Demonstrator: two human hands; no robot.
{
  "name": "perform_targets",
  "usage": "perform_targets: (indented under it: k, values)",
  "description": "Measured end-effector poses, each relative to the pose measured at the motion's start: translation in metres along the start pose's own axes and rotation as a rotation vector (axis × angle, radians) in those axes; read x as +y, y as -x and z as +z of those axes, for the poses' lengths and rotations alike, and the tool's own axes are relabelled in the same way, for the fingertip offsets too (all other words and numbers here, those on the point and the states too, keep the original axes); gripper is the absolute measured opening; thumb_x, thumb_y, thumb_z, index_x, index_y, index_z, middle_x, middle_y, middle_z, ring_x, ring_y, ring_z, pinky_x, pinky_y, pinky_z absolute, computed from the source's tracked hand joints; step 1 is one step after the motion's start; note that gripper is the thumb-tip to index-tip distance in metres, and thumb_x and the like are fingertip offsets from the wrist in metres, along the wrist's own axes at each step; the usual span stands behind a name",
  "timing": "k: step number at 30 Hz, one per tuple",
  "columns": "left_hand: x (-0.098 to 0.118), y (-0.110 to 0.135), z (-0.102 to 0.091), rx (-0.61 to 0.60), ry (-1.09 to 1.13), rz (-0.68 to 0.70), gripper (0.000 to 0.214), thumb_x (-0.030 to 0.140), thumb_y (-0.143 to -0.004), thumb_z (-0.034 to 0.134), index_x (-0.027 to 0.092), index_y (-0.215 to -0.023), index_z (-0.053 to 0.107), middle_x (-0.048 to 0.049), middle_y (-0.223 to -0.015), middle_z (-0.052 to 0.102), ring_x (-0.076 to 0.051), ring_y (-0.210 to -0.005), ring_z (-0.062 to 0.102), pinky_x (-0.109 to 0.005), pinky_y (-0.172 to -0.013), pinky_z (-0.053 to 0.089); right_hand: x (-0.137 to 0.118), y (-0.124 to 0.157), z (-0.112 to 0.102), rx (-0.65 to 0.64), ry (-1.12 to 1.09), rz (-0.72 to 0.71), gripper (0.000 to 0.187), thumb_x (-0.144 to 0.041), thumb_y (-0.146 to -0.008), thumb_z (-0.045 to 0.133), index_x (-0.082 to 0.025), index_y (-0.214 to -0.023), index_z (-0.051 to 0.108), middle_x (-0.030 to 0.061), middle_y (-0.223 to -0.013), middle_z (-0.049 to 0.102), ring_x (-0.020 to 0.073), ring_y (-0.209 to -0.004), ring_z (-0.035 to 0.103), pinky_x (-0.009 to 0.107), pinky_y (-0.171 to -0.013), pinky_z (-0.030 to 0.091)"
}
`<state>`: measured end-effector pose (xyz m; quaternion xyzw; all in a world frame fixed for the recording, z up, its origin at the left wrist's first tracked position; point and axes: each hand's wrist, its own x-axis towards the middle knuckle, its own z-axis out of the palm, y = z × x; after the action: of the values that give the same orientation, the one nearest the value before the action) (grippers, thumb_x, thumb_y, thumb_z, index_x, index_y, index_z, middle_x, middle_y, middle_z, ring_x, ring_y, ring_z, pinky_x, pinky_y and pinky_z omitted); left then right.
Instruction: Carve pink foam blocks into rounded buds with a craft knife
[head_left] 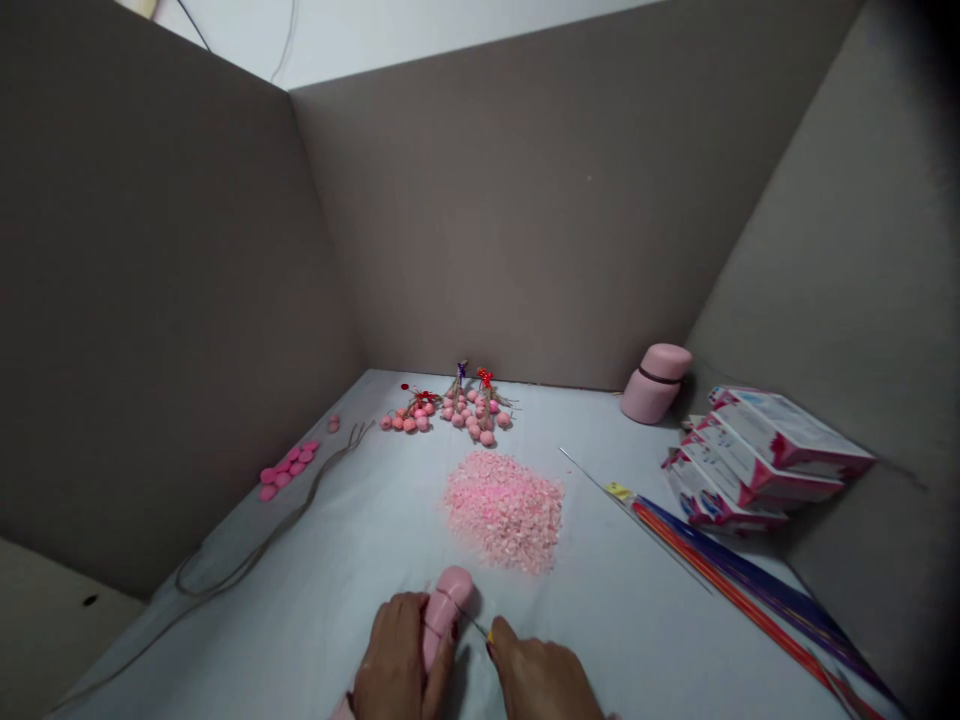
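Note:
On the table near the front edge, my left hand is closed round a pink, round-ended bar that looks like soap, holding it tilted. My right hand grips a thin-bladed knife with a yellow handle. Its blade reaches to the bar's right side; I cannot tell how deep it goes. Lines cross the bar near its rounded end. Just beyond the hands lies a spread heap of pink shavings.
Bunches of pink balls tied with bows lie at the back. On the left are pink discs and a long cord. To the right are a pink jar, stacked cartons and red and blue strips. Grey panels enclose the table.

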<state>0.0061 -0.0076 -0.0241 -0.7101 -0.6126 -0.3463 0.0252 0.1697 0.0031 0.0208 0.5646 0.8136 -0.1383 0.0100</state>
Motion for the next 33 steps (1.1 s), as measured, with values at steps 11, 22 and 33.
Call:
perform_targets:
  k: [11, 22, 33]
  values:
    - [0.0023, -0.0001, 0.0011, -0.019, -0.210, 0.062, 0.033, 0.034, -0.092, 0.026, 0.017, -0.081, 0.053, -0.0072, -0.071, 0.056, -0.023, -0.066, 0.049, -0.037, -0.063, 0.040, 0.0051, 0.0049, 0.0069, 0.029, 0.007, -0.016, 0.011, -0.014, -0.092, 0.044, -0.021, -0.086, 0.049, 0.0015, -0.066, 0.069, 0.0182, -0.061, 0.068, 0.020, -0.048, 0.037]
    - [0.0012, 0.0046, 0.0078, -0.038, -0.154, 0.065, 0.031, 0.036, -0.092, 0.028, 0.016, -0.096, 0.051, -0.0091, -0.082, 0.058, -0.025, -0.073, 0.052, -0.040, -0.067, 0.042, 0.0024, 0.0005, 0.0075, 0.026, -0.003, -0.017, 0.012, -0.016, -0.093, 0.040, -0.022, -0.086, 0.048, 0.0015, -0.066, 0.069, 0.0181, -0.060, 0.068, 0.021, -0.048, 0.037]
    - [0.0026, 0.0073, 0.0080, -0.028, -0.138, 0.018, 0.019, 0.032, -0.089, 0.038, 0.019, -0.097, 0.049, -0.0081, -0.078, 0.061, -0.025, -0.072, 0.056, -0.038, -0.065, 0.046, -0.0008, 0.0000, 0.0032, -0.051, 0.050, 0.003, 0.015, -0.010, -0.088, 0.043, -0.022, -0.087, 0.052, 0.0026, -0.068, 0.070, 0.0201, -0.063, 0.068, 0.022, -0.049, 0.038]
